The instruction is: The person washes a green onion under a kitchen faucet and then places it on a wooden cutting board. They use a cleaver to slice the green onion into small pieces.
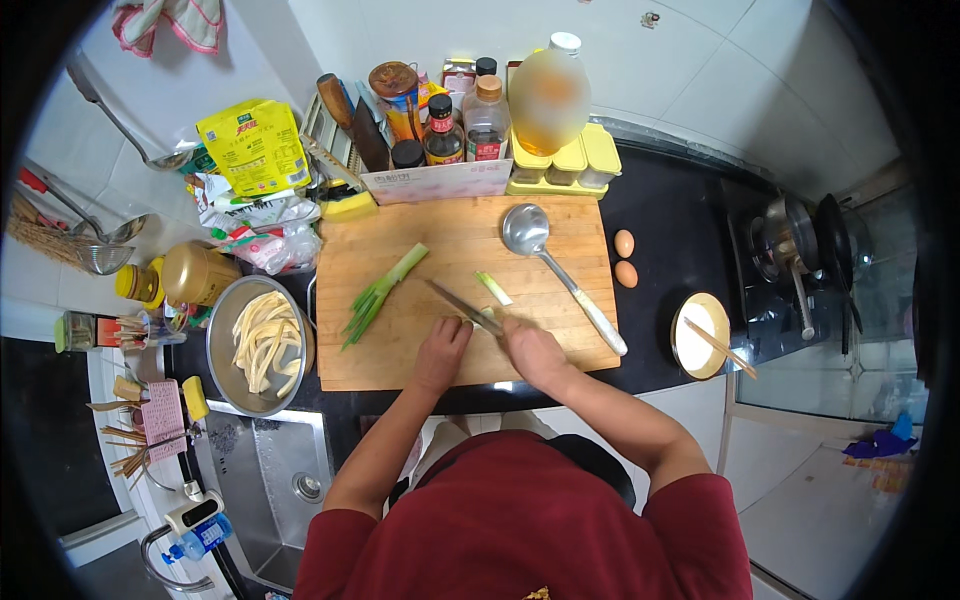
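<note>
A large wooden cutting board (pixel 400 372) lies in front of me on the dark counter. My right hand (pixel 533 352) is closed around the handle of a kitchen knife (pixel 462 304), whose blade points away and to the left over the board. Left of the blade, my left hand (pixel 444 352) rests on the board with its fingers drawn together; whatever may be under them is hidden. A short scallion piece (pixel 494 288) lies just beyond the knife. Farther left is a longer bunch of green scallion (pixel 385 293). A metal ladle (pixel 570 280) lies along the board's right side.
At the left stands a metal bowl (pixel 222 370) of pale dough-like strips (pixel 262 345), above the sink (pixel 275 470). Bottles (pixel 444 130) and lidded seasoning boxes (pixel 568 162) line the back. Two eggs (pixel 625 258) and a bowl with chopsticks (pixel 697 338) are at the right, before the stove pans (pixel 790 230).
</note>
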Action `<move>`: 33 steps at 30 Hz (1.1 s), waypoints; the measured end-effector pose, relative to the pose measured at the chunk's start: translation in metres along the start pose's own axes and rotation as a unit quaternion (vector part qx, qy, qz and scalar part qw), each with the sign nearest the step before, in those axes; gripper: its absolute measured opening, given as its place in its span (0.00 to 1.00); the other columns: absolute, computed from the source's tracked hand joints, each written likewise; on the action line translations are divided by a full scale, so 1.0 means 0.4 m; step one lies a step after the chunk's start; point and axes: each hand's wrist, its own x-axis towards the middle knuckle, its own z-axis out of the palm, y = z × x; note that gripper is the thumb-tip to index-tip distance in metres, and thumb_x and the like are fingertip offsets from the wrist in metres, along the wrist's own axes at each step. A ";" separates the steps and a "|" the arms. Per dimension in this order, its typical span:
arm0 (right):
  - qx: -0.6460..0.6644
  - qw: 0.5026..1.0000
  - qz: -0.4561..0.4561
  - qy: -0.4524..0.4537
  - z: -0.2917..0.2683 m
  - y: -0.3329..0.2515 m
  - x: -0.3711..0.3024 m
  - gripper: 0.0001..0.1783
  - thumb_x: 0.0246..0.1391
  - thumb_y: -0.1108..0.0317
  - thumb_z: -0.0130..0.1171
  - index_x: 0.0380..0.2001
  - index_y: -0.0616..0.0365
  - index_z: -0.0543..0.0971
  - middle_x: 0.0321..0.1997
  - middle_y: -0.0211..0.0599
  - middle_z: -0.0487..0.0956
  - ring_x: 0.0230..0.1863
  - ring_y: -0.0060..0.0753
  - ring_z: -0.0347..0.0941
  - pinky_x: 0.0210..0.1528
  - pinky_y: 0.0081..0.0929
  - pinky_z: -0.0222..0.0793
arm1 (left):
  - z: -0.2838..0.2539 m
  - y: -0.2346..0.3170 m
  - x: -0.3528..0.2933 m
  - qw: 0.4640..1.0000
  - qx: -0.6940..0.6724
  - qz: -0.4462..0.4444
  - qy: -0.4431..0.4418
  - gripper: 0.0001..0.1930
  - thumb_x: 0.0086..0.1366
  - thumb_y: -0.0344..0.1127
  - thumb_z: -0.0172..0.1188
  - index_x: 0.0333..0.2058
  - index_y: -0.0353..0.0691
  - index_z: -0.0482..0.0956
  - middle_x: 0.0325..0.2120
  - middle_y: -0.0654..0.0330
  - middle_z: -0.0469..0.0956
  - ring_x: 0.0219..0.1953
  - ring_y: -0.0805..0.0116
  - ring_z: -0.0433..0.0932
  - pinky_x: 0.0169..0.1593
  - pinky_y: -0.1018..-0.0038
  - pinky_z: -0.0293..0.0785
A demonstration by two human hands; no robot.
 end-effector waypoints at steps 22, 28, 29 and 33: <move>0.056 0.997 0.033 0.044 0.016 -0.013 -0.001 0.11 0.55 0.72 0.47 0.41 0.64 0.69 0.27 0.58 0.80 0.32 0.57 0.79 0.36 0.48 0.75 | 0.023 -0.030 -0.038 1.000 -0.018 -0.004 0.007 0.11 0.54 0.27 0.54 0.38 0.38 0.75 0.40 0.54 0.75 0.41 0.57 0.77 0.42 0.68 0.77; 0.030 0.999 0.020 -0.035 -0.060 -0.013 -0.067 0.09 0.55 0.74 0.45 0.38 0.65 0.69 0.27 0.60 0.79 0.31 0.60 0.78 0.35 0.50 0.74 | 0.026 -0.042 -0.045 1.000 -0.023 0.006 0.014 0.12 0.54 0.28 0.55 0.40 0.37 0.75 0.41 0.54 0.75 0.43 0.57 0.77 0.42 0.68 0.77; 0.020 0.998 0.012 -0.062 -0.070 -0.016 -0.073 0.10 0.55 0.75 0.43 0.40 0.66 0.69 0.28 0.60 0.79 0.33 0.59 0.79 0.36 0.50 0.74 | 0.032 -0.047 -0.049 1.000 -0.024 0.004 0.008 0.13 0.54 0.28 0.55 0.40 0.37 0.75 0.41 0.54 0.75 0.43 0.58 0.77 0.42 0.68 0.77; 0.001 0.998 -0.003 -0.059 -0.074 -0.021 -0.078 0.09 0.55 0.75 0.43 0.37 0.66 0.71 0.28 0.58 0.80 0.32 0.58 0.79 0.36 0.48 0.75 | 0.025 -0.039 -0.042 1.000 -0.025 0.007 0.012 0.13 0.54 0.27 0.54 0.40 0.37 0.76 0.40 0.55 0.76 0.42 0.58 0.77 0.43 0.69 0.77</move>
